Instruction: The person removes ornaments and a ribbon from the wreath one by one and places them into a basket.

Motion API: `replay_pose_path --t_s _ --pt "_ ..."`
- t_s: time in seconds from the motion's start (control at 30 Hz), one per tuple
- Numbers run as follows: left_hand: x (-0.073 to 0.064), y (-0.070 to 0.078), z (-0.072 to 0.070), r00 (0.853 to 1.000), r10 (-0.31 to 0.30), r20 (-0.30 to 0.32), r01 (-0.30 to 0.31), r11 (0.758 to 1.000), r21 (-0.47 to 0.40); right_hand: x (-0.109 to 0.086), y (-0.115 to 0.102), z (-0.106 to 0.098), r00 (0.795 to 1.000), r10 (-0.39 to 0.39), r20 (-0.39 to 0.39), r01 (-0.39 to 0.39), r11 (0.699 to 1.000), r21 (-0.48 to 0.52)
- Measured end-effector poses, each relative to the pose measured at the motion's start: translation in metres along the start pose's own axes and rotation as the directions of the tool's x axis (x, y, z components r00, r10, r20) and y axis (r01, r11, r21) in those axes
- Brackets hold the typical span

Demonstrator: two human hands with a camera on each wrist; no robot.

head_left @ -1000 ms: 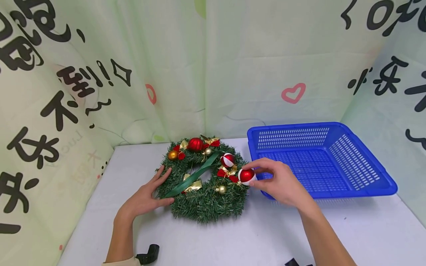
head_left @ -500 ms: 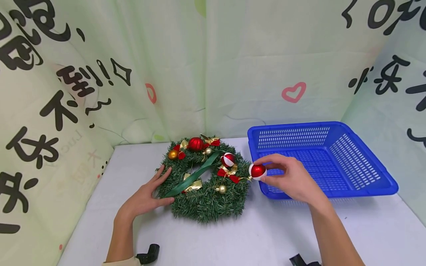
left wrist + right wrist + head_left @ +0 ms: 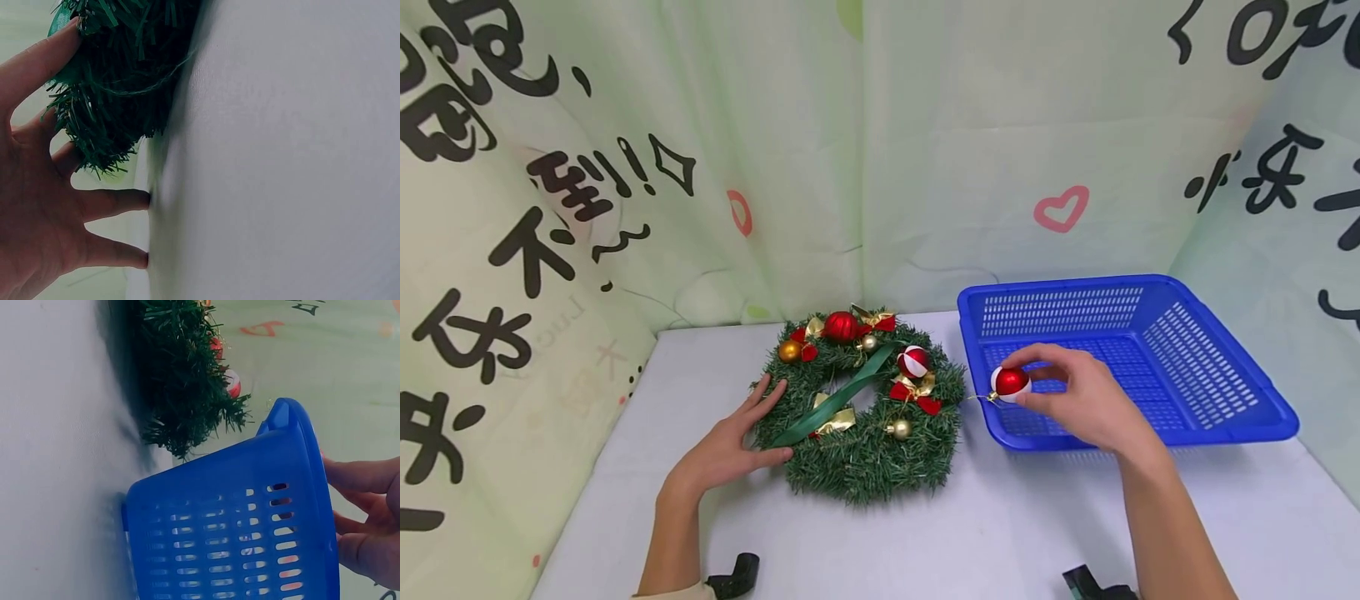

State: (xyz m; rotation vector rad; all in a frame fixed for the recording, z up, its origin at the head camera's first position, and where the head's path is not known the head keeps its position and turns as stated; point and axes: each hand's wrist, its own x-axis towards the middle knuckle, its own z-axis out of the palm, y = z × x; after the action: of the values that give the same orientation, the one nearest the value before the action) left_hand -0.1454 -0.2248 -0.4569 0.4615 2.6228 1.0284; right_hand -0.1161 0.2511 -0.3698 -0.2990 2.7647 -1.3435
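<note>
Firstly, left hand point(image 3: 722, 450): set at 9 o'clock on the artificial pine wreath point(image 3: 872, 475), fingers spread wide, thumb touching the sprigs, two fingertips down on the white tabletop point(image 3: 281, 156). Right hand point(image 3: 1086, 400): raised at the wreath's 3 o'clock, thumb and fingers pinching a red-and-white bauble point(image 3: 1011, 382), its thin gold wire point(image 3: 981, 397) pointing to 9 o'clock, apart from the wreath. Container: one blue plastic basket point(image 3: 1217, 333), slotted walls, lattice floor showing; the held bauble appears by its rim at 9 o'clock. Wreath fittings: orange-gold bauble point(image 3: 789, 350) at 10, ribbed red bauble point(image 3: 841, 326) near 12, second red-and-white bauble point(image 3: 913, 361) at 2, green ribbon point(image 3: 842, 396) running across.
</note>
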Motion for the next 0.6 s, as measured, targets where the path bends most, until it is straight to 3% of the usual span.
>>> replay_pose_path --t_s 0.37,0.6 --pt "0.001 0.0 0.0 1.0 0.014 -0.013 -0.014 1.0 -0.006 0.002 0.009 -0.003 0.996 0.088 -0.006 -0.088 0.989 -0.117" --pt "0.0 0.001 0.0 1.0 0.006 -0.007 -0.006 1.0 -0.007 0.005 0.017 0.002 0.989 0.144 0.032 -0.138 0.979 -0.148"
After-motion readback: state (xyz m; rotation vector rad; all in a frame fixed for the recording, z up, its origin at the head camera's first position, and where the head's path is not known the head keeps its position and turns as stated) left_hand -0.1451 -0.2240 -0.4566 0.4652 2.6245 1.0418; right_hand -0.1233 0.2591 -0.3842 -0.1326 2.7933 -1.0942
